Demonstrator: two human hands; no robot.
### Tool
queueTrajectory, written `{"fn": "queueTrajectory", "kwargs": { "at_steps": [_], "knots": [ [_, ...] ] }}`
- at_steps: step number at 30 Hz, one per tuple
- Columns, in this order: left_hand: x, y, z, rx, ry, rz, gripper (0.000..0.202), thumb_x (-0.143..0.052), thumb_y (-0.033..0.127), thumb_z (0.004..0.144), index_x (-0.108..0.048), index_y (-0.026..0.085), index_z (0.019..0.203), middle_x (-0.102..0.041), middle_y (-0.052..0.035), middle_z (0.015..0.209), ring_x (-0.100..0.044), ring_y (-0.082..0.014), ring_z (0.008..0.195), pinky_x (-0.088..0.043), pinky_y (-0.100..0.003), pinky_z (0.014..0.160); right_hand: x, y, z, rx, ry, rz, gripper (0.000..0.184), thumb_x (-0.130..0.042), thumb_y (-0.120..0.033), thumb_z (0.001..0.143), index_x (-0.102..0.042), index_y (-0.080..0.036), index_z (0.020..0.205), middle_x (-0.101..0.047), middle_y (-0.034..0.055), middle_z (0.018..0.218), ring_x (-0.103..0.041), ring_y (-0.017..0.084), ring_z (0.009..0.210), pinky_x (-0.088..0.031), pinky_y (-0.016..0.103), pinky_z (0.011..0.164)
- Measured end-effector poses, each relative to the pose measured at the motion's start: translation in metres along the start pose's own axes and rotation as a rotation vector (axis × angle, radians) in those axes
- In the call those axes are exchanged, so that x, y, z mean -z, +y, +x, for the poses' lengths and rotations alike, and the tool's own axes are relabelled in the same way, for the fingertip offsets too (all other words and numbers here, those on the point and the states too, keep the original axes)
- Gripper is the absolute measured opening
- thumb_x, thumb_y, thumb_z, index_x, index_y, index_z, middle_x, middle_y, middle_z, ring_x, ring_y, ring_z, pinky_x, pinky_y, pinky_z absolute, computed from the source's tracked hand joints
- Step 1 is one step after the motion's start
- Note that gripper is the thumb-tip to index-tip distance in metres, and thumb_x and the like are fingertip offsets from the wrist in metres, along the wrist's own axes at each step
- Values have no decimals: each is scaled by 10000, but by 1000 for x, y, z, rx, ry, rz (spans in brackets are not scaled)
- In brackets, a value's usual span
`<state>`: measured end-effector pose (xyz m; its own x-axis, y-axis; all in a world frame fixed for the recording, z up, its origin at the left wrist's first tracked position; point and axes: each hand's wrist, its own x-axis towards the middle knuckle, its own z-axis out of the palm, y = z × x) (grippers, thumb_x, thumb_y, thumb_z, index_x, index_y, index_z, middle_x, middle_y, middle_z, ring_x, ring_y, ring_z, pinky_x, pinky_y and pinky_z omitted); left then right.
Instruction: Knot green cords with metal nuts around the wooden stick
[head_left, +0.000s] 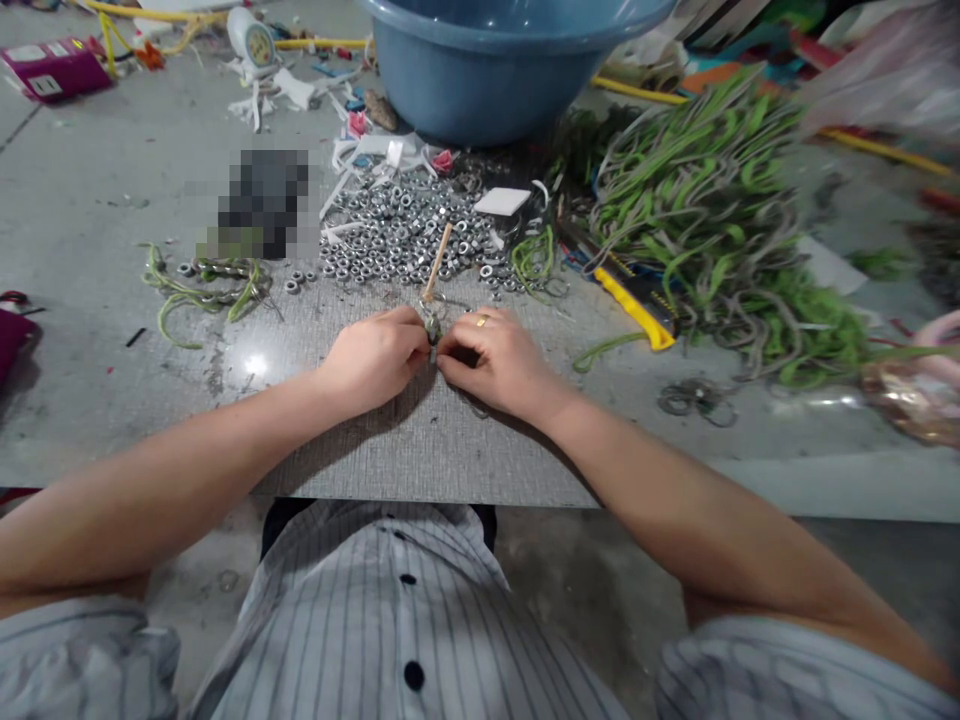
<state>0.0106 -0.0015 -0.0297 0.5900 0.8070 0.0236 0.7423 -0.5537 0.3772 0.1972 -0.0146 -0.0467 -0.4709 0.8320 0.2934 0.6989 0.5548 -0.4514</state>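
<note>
My left hand [375, 357] and my right hand [495, 358] meet at the middle of the grey table [420, 450], both with fingers pinched together. Between their fingertips sits a small metal piece [432, 328] that looks like a nut on a ring; a thin wooden stick [437, 262] rises from it toward the far side. Which hand holds the stick I cannot make out. A gold ring shows on my right hand. Just beyond the hands lies a heap of metal nuts [405, 235].
A blue tub [495, 60] stands at the back. A tangle of green and grey cords [720, 220] fills the right side, with a yellow utility knife [637, 305] beside it. Finished cord loops with nuts [206, 285] lie at left. Metal rings [697, 398] lie at right.
</note>
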Motion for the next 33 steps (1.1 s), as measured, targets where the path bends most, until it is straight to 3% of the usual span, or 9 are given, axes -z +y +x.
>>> {"fn": "queueTrajectory", "kwargs": {
  "at_steps": [6, 14, 22, 26, 29, 33],
  "knots": [
    [8, 2, -4, -96, 2, -43, 240, -516, 212, 843, -661, 122, 1011, -646, -106, 1070, -663, -210, 916, -544, -331, 802, 1, -1, 0, 2, -2, 8, 103, -557, -209, 792, -567, -213, 690, -623, 31, 713, -537, 207, 758, -367, 349, 758],
    [0, 2, -4, -85, 17, 80, 217, -505, 233, 893, -679, 159, 1000, -641, -86, 1086, -666, -212, 914, -547, -324, 758, 2, 1, 0, 10, 19, 57, 105, -558, -200, 782, -574, -208, 679, -627, 28, 711, -563, 193, 731, -383, 340, 742],
    [0, -3, -4, -121, 58, 58, 217, -510, 234, 875, -675, 168, 998, -631, -79, 1066, -655, -181, 862, -535, -285, 718, 8, 5, 0, -25, 33, 136, 90, -571, -168, 745, -572, -214, 668, -643, 14, 709, -577, 167, 694, -400, 311, 703],
    [13, -3, -6, -178, 56, -34, 238, -527, 188, 813, -623, 134, 1025, -576, -110, 1128, -631, -172, 863, -528, -296, 743, 9, 8, -1, -10, 35, 117, 89, -570, -192, 765, -576, -214, 679, -656, 22, 723, -587, 175, 705, -411, 329, 729],
    [31, -2, -7, -127, 59, 6, 226, -519, 205, 799, -606, 126, 992, -558, -117, 1112, -593, -143, 738, -501, -288, 667, 9, 9, -2, -3, 25, 94, 92, -565, -180, 762, -580, -217, 679, -667, 26, 728, -606, 188, 740, -418, 348, 779],
    [46, -3, -8, -77, -129, 138, 171, -538, 286, 812, -633, 160, 877, -602, -60, 944, -579, -151, 689, -456, -278, 638, 10, 9, -2, 15, 20, 47, 95, -570, -194, 773, -582, -216, 681, -674, 34, 746, -604, 194, 749, -409, 353, 781]
  ]
}}
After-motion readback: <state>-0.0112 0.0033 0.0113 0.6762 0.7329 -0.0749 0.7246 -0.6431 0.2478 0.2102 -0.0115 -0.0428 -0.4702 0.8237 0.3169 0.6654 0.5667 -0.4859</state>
